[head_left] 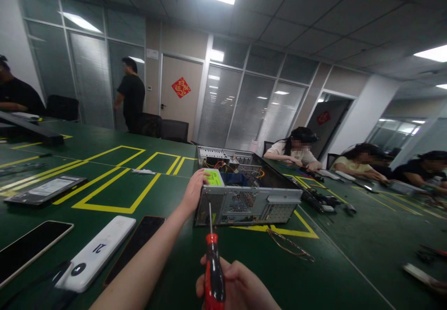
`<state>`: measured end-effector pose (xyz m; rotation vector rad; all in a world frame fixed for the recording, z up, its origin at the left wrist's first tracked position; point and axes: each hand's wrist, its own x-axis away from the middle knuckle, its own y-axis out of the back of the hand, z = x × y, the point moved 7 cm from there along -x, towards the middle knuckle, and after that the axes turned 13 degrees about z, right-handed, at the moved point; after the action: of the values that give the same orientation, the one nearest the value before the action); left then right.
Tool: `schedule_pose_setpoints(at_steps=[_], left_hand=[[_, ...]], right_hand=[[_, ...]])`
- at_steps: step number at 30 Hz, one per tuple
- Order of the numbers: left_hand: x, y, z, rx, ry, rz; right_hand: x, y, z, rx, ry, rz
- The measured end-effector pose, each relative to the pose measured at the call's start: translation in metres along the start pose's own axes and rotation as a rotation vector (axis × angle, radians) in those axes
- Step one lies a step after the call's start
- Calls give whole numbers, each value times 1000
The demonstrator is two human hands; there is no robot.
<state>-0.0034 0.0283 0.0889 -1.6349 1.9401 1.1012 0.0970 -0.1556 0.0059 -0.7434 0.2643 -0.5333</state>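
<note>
An opened desktop computer case [260,203] lies on the green table, its rear panel facing me and its top uncovered. Inside are coloured wires and a power supply [213,178] with a bright green label at the left rear corner. My left hand [194,190] grips that corner, fingers curled over the edge beside the label. Close to me, my right hand [240,279] is wrapped round a red and black screwdriver [215,270]. Its shaft points up and away toward the perforated left part of the rear panel; whether the tip touches is unclear.
Left of my arm lie a dark phone [136,245], a white power bank [99,252], another phone [33,245] and a hard drive [45,190]. Glasses [291,245] rest before the case. Cables and parts [321,200] lie to the right. Several people sit around; one stands behind.
</note>
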Motion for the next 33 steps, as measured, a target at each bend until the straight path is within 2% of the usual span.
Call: schedule_pose_setpoints(at_steps=[5, 10, 24, 33], left_hand=[[0, 1, 0, -3, -2, 4], [0, 1, 0, -10, 12, 8], [1, 0, 0, -20, 11, 15], [1, 1, -1, -19, -12, -4]], right_hand=[[4, 41, -33, 69, -127, -202], [-1, 64, -57, 92, -211, -212], [-5, 80, -62, 98, -252, -254], [-4, 80, -60, 65, -249, -263]])
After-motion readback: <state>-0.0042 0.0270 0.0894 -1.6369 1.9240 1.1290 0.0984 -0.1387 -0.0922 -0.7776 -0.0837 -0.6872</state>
